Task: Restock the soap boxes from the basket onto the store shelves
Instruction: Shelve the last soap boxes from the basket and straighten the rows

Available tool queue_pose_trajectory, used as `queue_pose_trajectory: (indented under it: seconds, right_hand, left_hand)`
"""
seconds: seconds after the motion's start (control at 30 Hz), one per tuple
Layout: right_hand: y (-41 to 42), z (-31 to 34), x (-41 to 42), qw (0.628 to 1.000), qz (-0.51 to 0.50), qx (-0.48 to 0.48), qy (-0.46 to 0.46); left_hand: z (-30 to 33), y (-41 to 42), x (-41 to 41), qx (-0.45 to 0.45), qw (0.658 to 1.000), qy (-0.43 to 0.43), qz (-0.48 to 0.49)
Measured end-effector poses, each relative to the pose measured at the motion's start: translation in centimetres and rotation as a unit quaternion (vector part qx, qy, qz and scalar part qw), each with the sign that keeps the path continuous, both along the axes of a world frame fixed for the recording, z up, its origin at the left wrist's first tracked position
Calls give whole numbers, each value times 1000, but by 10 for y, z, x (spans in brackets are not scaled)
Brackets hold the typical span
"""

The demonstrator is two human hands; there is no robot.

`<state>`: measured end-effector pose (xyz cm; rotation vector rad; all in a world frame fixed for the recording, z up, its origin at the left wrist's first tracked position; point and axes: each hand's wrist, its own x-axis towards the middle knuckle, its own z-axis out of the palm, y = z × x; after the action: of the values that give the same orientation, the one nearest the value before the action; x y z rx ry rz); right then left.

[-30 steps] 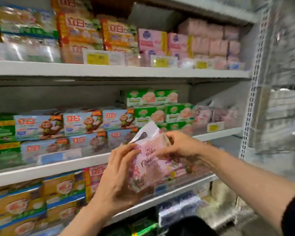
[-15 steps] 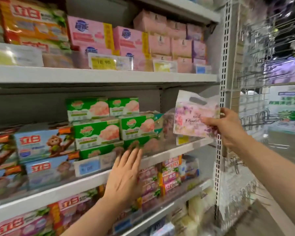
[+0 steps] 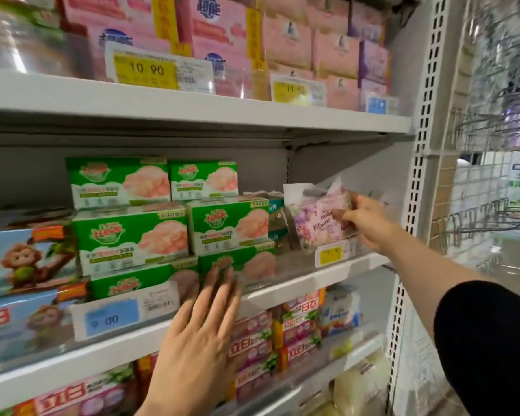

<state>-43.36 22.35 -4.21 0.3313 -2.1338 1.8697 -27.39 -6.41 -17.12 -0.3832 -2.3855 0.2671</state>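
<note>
Head view: the right hand reaches out to the right end of the middle shelf, its fingers and thumb pinching a floral soap pack by its right edge. The pack is pink and lilac with a white hang tab at the top and the word "Flowers" on its face; it stands nearly upright, tilted slightly, in the open space at the shelf's right end, just above a yellow price tag. Whether its bottom edge touches the shelf cannot be told. A black sleeve covers the upper part of that arm.

The left hand is spread flat with straight fingers, holding nothing; its fingertips press against the clear front guard of the middle shelf, before the lowest green soap box. Green soap boxes are stacked three high just left of the floral pack, with a narrow teal-edged box between them. Further left stand blue boxes with a monkey picture. A blue price tag reading 9.00 sits left of the left hand. Pink boxes fill the upper shelf, and red-and-pink packs the shelf below.
</note>
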Motion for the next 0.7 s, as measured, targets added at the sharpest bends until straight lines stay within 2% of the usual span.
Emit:
queue_pose_trajectory:
  seconds: [0.07, 0.13, 0.2, 0.27, 0.33, 0.43, 0.5, 0.63, 0.7]
  right_hand:
    - [-2, -6, -4, 997, -52, 60, -2]
    - [-13, -16, -2, 982, -136, 123, 47]
    - [-28, -33, 11, 941, -263, 175, 126]
    - [-42, -46, 26, 909, -325, 177, 193]
    - [-52, -55, 30, 897, -312, 229, 215]
    - [-60, -55, 27, 895, -301, 290, 157]
    - [-61, -51, 26, 906, -301, 273, 118]
    - [-55, -50, 20, 926, -273, 225, 129]
    - [-55, -51, 18, 929, -257, 231, 133]
  left_hand:
    - [0, 0, -1, -11, 1000, 10, 2]
    - [0, 1, -1, -22, 1000, 14, 10]
    - [-1, 0, -1, -23, 1000, 7, 18]
    - [-1, 2, 1, -18, 1000, 9, 23]
    - [-2, 3, 1, -10, 1000, 13, 22]
    - [-5, 4, 2, -1, 1000, 12, 21]
    - [-4, 5, 4, 5, 1000, -4, 23]
    - [0, 6, 9, 20, 1000, -13, 20]
    - [-1, 5, 10, 21, 1000, -13, 18]
